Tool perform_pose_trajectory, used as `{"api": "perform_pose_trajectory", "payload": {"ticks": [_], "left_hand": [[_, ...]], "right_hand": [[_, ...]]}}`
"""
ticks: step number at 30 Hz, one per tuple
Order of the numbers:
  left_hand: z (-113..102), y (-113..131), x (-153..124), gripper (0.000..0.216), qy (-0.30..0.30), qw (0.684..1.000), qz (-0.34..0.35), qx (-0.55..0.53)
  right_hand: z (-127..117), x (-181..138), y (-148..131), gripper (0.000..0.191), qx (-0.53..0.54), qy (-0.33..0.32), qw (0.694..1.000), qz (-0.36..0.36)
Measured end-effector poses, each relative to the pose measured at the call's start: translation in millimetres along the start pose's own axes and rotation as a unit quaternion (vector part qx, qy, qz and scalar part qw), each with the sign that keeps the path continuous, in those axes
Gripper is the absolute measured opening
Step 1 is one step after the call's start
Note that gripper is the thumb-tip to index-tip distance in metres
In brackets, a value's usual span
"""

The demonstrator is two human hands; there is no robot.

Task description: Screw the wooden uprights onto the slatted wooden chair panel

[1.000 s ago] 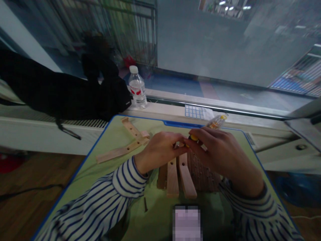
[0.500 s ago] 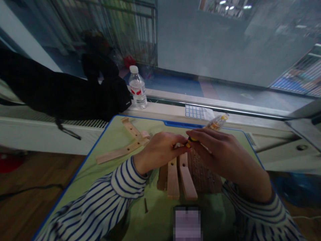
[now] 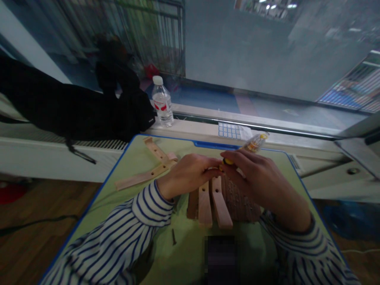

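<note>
A wooden assembly (image 3: 218,202) of upright slats with holes and a woven panel stands on the green mat (image 3: 130,166). My left hand (image 3: 185,176) rests closed on the slats' top ends. My right hand (image 3: 261,182) is closed around a yellow-handled tool (image 3: 228,161), its handle showing between the fingers right above the slats. What the left fingers pinch is hidden.
Two loose wooden strips (image 3: 148,170) lie on the mat at the back left. A dark screw (image 3: 173,236) lies near my left sleeve. A small clear packet (image 3: 254,143) sits at the mat's far edge. A water bottle (image 3: 162,103) and a black bag (image 3: 74,111) rest on the sill.
Both hands stay together over the slat tops with only slight shifts; the right hand's fingers have turned a little around the yellow handle.
</note>
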State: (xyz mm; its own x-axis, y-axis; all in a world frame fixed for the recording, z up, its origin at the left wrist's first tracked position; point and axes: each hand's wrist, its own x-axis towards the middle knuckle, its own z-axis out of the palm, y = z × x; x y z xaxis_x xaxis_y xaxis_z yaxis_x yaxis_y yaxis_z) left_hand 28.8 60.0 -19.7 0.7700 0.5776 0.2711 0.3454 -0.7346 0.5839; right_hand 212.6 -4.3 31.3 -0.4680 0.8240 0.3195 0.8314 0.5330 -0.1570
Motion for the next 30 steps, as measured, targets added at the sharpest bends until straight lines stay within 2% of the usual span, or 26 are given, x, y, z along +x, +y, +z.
{"api": "perform_pose_trajectory", "payload": {"ticks": [2, 5, 9, 12, 13, 16, 19, 25, 30], "left_hand": [[0.8, 1.1, 0.1, 0.023, -0.001, 1.000, -0.006, 0.018], [0.3, 4.8, 0.1, 0.021, 0.000, 0.999, -0.009, 0.043], [-0.4, 7.9, 1.1, 0.017, 0.002, 0.998, 0.006, 0.067], [0.8, 7.3, 2.1, 0.016, 0.010, 0.997, 0.016, 0.077], [1.4, 7.0, 2.3, 0.016, 0.014, 0.997, 0.018, 0.078], [3.1, 7.2, 2.1, 0.016, 0.026, 0.996, 0.018, 0.079], [3.9, 8.4, 1.3, 0.017, 0.032, 0.996, 0.012, 0.080], [4.4, 8.6, 1.0, 0.018, 0.035, 0.996, 0.010, 0.084], [4.2, 8.8, 1.1, 0.016, 0.034, 0.996, 0.013, 0.078]], "right_hand": [[-0.3, -5.1, 0.5, 0.036, -0.005, 0.017, 1.000, 0.004], [-5.6, -19.0, 0.0, 0.043, 0.010, 0.076, 0.997, 0.012], [-11.4, -51.9, -3.2, 0.025, 0.033, 0.121, 0.992, 0.019], [-4.9, -83.4, -7.8, 0.012, 0.059, 0.084, 0.995, -0.003], [-0.4, -93.4, -9.9, 0.011, 0.073, 0.045, 0.996, -0.005], [17.1, -117.1, -17.4, 0.008, 0.090, -0.057, 0.994, 0.005], [34.2, -128.2, -24.7, 0.014, 0.086, -0.115, 0.990, 0.014], [49.5, -129.9, -33.5, 0.022, 0.045, -0.175, 0.983, 0.002], [54.3, -131.3, -35.5, 0.024, 0.025, -0.195, 0.980, 0.009]]}}
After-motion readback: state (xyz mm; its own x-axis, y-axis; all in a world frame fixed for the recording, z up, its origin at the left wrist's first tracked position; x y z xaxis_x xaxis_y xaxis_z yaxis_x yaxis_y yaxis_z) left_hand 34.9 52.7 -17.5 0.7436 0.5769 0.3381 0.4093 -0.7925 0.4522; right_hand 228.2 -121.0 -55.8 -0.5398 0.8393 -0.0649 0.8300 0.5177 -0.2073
